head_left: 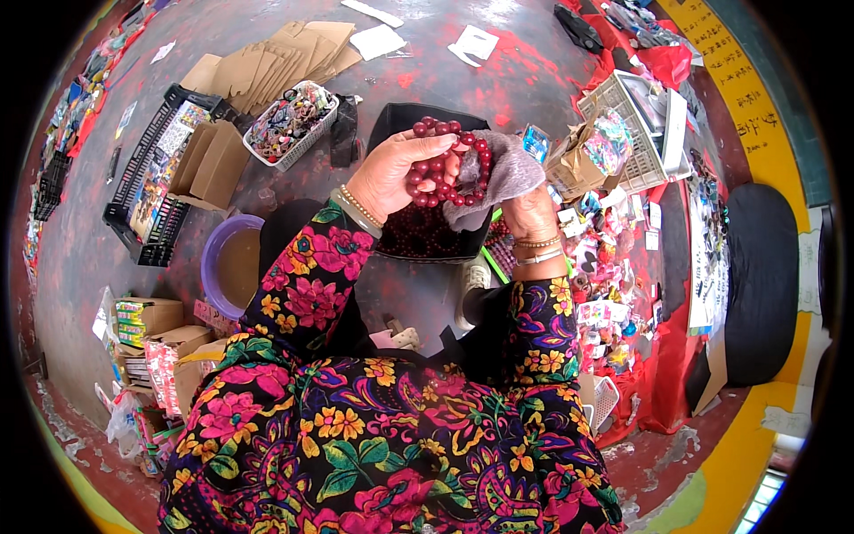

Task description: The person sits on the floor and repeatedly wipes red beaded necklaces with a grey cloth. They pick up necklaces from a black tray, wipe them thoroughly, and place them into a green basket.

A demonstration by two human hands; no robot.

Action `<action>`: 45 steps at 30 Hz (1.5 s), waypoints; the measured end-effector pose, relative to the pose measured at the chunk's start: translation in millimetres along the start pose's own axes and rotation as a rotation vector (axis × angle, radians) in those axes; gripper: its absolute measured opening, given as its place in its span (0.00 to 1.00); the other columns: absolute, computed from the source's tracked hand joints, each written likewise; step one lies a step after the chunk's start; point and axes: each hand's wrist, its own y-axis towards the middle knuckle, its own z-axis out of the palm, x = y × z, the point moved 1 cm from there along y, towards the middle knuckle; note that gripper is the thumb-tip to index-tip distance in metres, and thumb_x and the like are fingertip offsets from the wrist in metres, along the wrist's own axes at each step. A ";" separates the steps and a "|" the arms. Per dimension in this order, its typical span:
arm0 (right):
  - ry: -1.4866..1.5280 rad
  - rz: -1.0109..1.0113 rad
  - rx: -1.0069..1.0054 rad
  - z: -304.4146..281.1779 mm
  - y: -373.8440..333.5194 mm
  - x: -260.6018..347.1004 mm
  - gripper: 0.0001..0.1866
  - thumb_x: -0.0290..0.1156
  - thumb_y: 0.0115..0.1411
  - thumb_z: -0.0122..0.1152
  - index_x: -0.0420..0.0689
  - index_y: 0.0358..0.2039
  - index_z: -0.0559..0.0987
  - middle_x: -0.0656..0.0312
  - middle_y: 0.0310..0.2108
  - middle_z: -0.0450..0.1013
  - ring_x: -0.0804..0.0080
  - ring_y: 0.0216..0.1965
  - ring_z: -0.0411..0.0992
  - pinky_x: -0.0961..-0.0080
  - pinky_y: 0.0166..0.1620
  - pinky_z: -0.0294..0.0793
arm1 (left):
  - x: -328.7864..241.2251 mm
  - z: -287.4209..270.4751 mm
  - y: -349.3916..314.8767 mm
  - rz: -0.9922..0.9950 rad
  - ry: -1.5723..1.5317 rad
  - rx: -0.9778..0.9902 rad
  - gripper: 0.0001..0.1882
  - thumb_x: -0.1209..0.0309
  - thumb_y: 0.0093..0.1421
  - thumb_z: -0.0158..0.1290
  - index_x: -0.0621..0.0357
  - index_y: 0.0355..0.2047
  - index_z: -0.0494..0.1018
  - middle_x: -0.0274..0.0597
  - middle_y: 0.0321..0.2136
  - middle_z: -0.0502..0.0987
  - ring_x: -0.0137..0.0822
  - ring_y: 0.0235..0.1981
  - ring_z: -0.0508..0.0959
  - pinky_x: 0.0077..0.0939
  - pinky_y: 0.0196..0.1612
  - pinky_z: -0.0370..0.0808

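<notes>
Dark red round beads, a beaded bracelet in several loops, hang from my left hand, its thumb and fingers closed on them. My right hand grips a grey cloth, which lies against the right side of the beads. Most of the right fingers are hidden behind the cloth. Below both hands stands a black box with more dark red beads inside. Bangles circle both my wrists, and flowered sleeves cover my forearms.
Left of me are a white basket of trinkets, black crate, cardboard box and purple basin. Flattened cardboard lies beyond. On the right, small packaged goods cover red cloth, near a cream crate and black seat.
</notes>
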 end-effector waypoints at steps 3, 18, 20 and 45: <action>-0.091 -0.049 -0.028 -3.7 -1.5 -9.9 0.33 0.48 0.52 0.65 0.38 0.52 0.69 0.62 0.48 0.70 0.75 0.46 0.68 0.78 0.50 0.67 | 2.0 4.7 3.2 -0.004 0.013 -0.023 0.12 0.66 0.61 0.50 0.64 0.37 0.73 0.41 0.25 0.76 0.26 0.23 0.74 0.12 0.18 0.63; 0.336 0.140 -0.327 -8.2 -0.5 -12.2 0.17 0.38 0.57 0.61 0.41 0.41 0.74 0.61 0.38 0.74 0.69 0.40 0.72 0.70 0.43 0.75 | 6.8 0.3 7.9 0.020 -0.032 -0.062 0.10 0.68 0.61 0.50 0.63 0.38 0.72 0.39 0.26 0.75 0.25 0.22 0.71 0.13 0.19 0.62; 0.348 0.142 -0.249 -6.6 -1.3 -12.7 0.20 0.39 0.56 0.61 0.41 0.45 0.73 0.60 0.42 0.73 0.67 0.42 0.72 0.69 0.47 0.73 | 4.2 -0.6 6.9 0.082 -0.096 -0.085 0.11 0.68 0.62 0.50 0.63 0.39 0.72 0.40 0.27 0.74 0.25 0.23 0.71 0.14 0.19 0.63; 0.200 0.246 -0.269 -25.2 3.7 -18.9 0.14 0.34 0.61 0.55 0.41 0.45 0.72 0.60 0.39 0.73 0.70 0.38 0.73 0.72 0.42 0.74 | 7.9 13.0 5.0 -0.107 0.289 -0.102 0.07 0.68 0.58 0.54 0.58 0.33 0.74 0.34 0.24 0.76 0.19 0.22 0.73 0.09 0.17 0.61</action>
